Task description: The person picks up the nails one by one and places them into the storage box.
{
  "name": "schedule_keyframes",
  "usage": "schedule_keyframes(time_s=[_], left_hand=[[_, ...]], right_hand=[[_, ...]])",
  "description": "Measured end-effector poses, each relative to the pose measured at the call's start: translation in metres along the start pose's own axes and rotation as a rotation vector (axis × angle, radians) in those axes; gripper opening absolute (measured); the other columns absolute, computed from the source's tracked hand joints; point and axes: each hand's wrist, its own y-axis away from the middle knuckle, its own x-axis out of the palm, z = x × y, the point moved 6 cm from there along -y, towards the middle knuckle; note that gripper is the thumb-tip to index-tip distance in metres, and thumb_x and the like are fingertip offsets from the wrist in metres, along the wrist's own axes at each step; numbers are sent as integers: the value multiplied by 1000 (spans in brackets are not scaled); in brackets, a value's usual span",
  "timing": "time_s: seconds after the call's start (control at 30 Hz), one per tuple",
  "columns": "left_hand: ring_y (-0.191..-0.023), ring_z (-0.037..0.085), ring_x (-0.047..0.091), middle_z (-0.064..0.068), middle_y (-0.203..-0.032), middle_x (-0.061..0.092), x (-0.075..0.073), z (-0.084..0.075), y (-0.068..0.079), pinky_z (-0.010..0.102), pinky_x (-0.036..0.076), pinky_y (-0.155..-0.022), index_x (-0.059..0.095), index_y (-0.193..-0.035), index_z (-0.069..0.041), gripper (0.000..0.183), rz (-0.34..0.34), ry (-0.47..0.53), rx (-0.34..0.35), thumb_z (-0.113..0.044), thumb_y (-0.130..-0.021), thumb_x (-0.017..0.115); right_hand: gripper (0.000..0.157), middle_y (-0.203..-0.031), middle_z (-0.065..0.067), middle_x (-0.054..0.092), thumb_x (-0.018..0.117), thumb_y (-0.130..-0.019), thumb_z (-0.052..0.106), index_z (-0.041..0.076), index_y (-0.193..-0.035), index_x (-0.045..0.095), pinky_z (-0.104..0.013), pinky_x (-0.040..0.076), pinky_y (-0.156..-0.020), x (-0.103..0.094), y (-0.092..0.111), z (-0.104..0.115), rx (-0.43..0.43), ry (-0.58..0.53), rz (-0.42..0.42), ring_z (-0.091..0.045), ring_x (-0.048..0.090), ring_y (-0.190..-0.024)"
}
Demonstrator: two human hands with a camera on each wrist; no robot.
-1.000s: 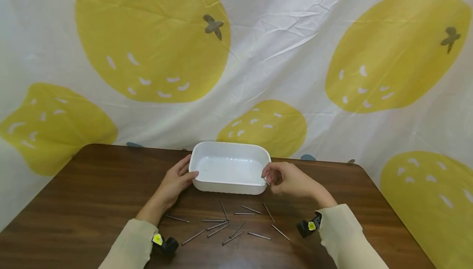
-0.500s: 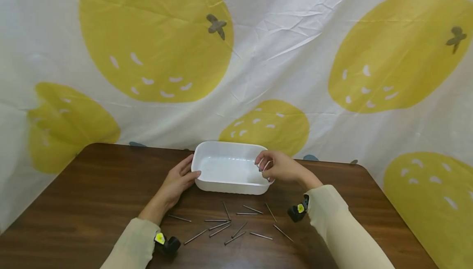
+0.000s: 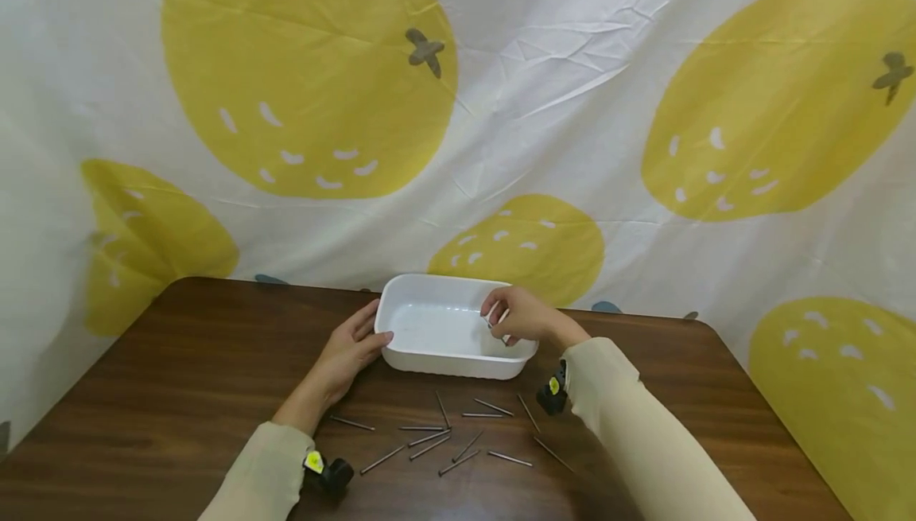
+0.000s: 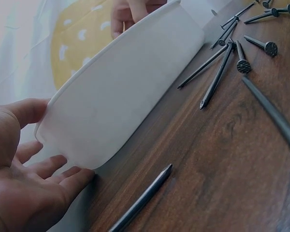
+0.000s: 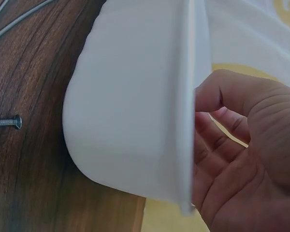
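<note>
The background is filled by a white fabric hanging (image 3: 487, 107), printed with large yellow lemon-like fruits (image 3: 308, 75). In front of it, a dark wood-grain surface (image 3: 215, 362) is spread. The forearms are covered by pale sleeves (image 3: 622, 410).

Near the far edge of the surface, a white rectangular dish (image 3: 458, 365) with rounded corners is set. Its glossy inner floor is shown by the head view, while by the wrist views mainly its smooth outer walls are given. The left end of the dish is held by the left hand (image 3: 351, 352), with the thumb laid at the rim and the fingers spread against the outer wall.

Over the right end of the dish the right hand (image 3: 522, 316) is held, and a thin nail (image 3: 505, 341) is pinched in its fingers; in the right wrist view those fingertips are partly hidden by the dish wall.

On each wrist a black camera (image 3: 336, 475) is worn, marked with a yellow tag (image 3: 313, 461) too small to be read.

Loose nails (image 3: 510, 458) are scattered on the surface nearer the person, some of them crossed or touching. Their cross-hatched heads (image 4: 270, 49) and pointed tips are revealed only by the left wrist view.
</note>
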Motion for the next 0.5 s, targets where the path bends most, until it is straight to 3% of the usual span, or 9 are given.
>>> schedule_keyframes(time_s=[0.5], left_hand=[[-150,35,35,21,-167,23,1,-2,1,51,37,-122,21,-162,-8,74,-20,3,2,-7,-99,60]], right_hand=[[26,-84,-5,63,68,-78,-6,-1,-104,67,-28,60,-52,10,-22,-4,54,162,-12,-12,57,-61]])
